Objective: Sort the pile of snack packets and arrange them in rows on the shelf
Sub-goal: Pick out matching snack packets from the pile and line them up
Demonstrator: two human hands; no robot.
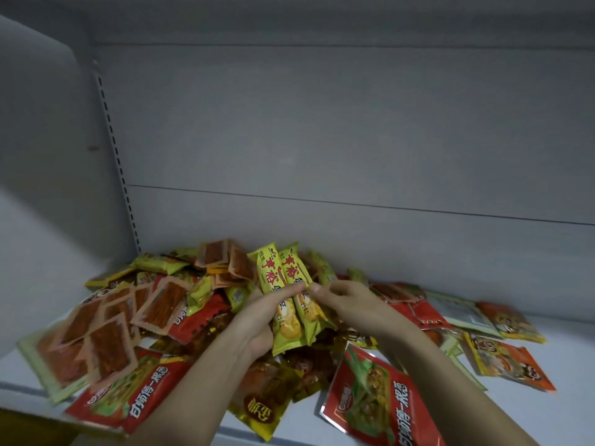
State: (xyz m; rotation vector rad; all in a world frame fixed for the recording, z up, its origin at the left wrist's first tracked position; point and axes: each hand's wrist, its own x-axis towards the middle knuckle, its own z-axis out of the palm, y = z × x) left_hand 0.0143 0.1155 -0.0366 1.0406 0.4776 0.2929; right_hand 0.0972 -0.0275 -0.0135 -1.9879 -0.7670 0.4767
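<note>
Reaching in over the front edge of the shelf (547, 423), both my forearms cross a spread of snack packets. Nearest me lie two big red packets with green pictures, one under my left forearm (128, 400) and one beside my right forearm (376, 400), and between them a dark yellow packet (260, 410) with a round brown mark. Above the heap, my left hand (267, 320) grips two slim yellow-green packets (289, 291) held side by side, its fingers curled behind them and its thumb pressed across their fronts about halfway up. The pair stands tilted, tops leaning away toward the back wall, lower ends sticking out below my palm. My right hand (347, 300) meets them from the right, thumb and forefinger pinching the right-hand packet's edge, just touching my left thumb tip. Left of my hands sits a stack of flat orange-edged packets (106, 329) showing reddish-brown contents, overlapping one another. To the right, well apart from my hands, orange and yellow packets with a cartoon face (508, 362) lie flat on the shelf. Farther back the pile (199, 272) rises against the grey back panel (322, 140), with more yellow-green and orange packets jumbled together. A slotted upright strip (116, 156) runs up the left corner.
</note>
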